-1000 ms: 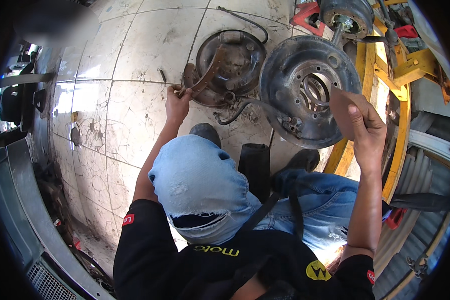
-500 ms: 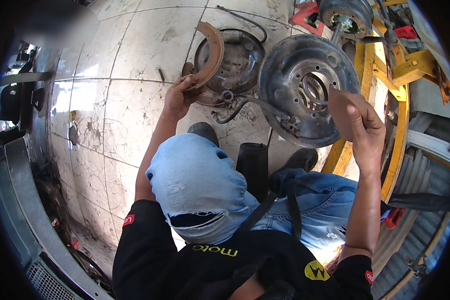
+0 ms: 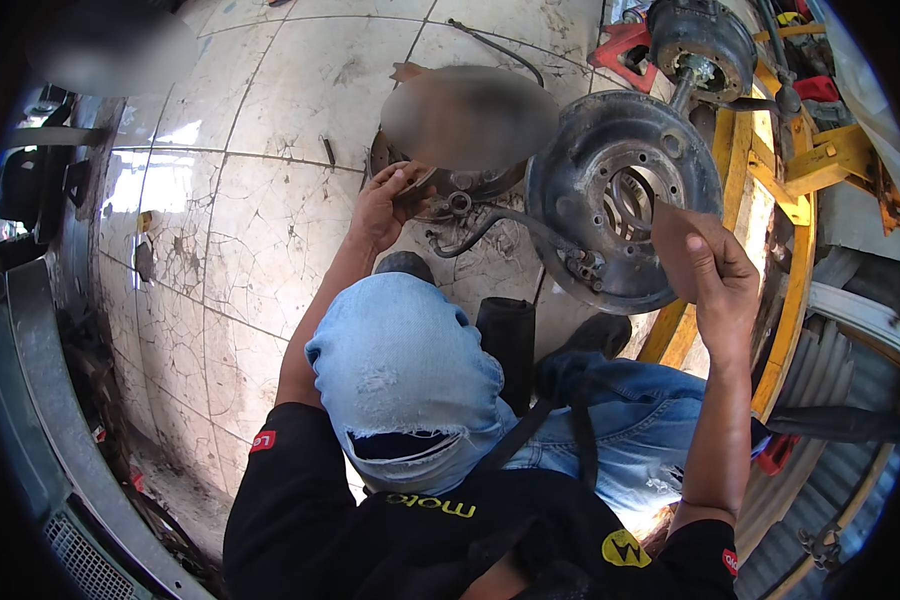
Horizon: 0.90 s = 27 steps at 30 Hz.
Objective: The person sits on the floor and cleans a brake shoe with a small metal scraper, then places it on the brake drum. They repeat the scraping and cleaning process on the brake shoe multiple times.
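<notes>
My left hand (image 3: 382, 208) grips the lower end of a curved, rusty-brown brake shoe (image 3: 407, 73). A blurred patch hides most of the shoe and of the dark round plate (image 3: 378, 150) lying beneath it on the floor. My right hand (image 3: 722, 285) pinches a folded brown sheet of sandpaper (image 3: 675, 245), thumb on top. Left of the sandpaper, and partly behind it, is a large black brake backing plate (image 3: 570, 150) with bolt holes around its open centre. A dark hose (image 3: 495, 215) runs across to its lower part.
Worn, cracked white tiles (image 3: 260, 230) cover the floor. A black brake drum (image 3: 705, 45) and a red stand (image 3: 625, 55) are at the far right. Yellow metal frames (image 3: 785, 300) line the right side, near corrugated sheeting (image 3: 820, 400). A grey vehicle panel (image 3: 60, 400) borders the left.
My left hand has shifted slightly right and down with the brake shoe, whose upper end now sits lower. My right hand keeps the sandpaper. The whole view has shifted a little.
</notes>
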Each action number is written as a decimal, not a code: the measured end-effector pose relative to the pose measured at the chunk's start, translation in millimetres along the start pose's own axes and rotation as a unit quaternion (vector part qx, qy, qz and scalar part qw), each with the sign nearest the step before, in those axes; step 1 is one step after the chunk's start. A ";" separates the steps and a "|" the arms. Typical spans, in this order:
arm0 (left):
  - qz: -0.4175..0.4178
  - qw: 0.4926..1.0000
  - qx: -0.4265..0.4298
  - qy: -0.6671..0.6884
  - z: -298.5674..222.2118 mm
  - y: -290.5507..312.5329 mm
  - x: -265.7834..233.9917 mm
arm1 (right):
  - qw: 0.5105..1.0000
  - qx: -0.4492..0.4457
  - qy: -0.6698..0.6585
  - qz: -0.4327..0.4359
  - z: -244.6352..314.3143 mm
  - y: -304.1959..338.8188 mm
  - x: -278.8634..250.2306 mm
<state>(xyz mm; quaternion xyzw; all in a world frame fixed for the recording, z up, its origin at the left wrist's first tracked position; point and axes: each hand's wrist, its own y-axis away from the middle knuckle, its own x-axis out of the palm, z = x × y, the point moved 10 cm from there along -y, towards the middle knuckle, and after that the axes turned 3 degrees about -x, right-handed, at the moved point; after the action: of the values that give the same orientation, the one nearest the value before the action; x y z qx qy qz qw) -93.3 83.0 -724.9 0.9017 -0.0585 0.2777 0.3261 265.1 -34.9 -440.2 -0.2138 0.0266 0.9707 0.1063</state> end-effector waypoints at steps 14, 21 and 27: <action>-0.085 0.929 0.090 -0.348 -79.2 21.4 13.7 | 0.998 -0.033 -0.048 -0.039 16.6 2.6 -19.7; -0.047 0.808 0.229 -0.540 -215.0 116.5 187.8 | 0.986 -0.018 -0.106 -0.128 25.0 14.9 -61.2; 0.105 0.859 0.107 -0.490 -162.2 142.6 293.0 | 0.887 0.014 -0.421 -0.192 -8.1 5.9 -97.5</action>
<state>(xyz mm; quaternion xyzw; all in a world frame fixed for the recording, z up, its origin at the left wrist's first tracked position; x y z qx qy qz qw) 36.6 94.6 -385.1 0.9394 -0.2749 -0.1623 0.1254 353.5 -60.5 -406.5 0.2152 -0.0483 0.9298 0.2946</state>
